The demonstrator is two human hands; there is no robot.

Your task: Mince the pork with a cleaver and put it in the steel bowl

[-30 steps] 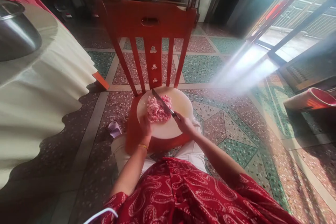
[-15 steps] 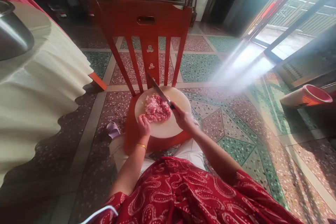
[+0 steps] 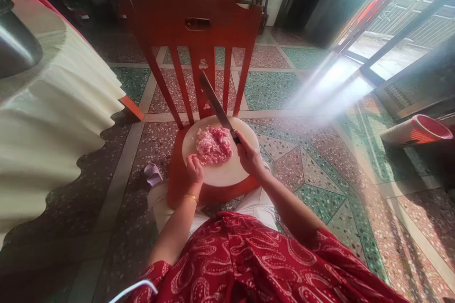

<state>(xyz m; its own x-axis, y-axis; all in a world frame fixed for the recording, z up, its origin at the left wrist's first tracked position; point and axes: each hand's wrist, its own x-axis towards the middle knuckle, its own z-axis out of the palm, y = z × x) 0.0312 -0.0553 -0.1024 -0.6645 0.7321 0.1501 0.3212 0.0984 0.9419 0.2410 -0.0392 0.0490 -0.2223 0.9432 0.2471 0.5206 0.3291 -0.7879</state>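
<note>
A mound of minced meat [image 3: 213,146] lies on a round, pale cutting board [image 3: 231,174], which rests on the seat of a red wooden chair [image 3: 177,184]. My right hand [image 3: 250,155] is closed round the handle of a kitchen knife [image 3: 216,104]. The blade slants up and away to the left, raised above the far side of the board. At the board's near left rim, my left hand [image 3: 195,168] is closed with fingers curled, close beside the meat. What those fingers hold, if anything, is hidden.
The chair's tall back [image 3: 192,14] stands just beyond the board. On the left, a table with a cream cloth [image 3: 78,104] bears a metal pot [image 3: 17,42]. A bin [image 3: 412,132] is on the floor at right, near a bright doorway [image 3: 384,47].
The knife has risen; its tip now points higher against the chair back, and my right hand has tilted slightly. My left hand and the board hold nearly the same place.
</note>
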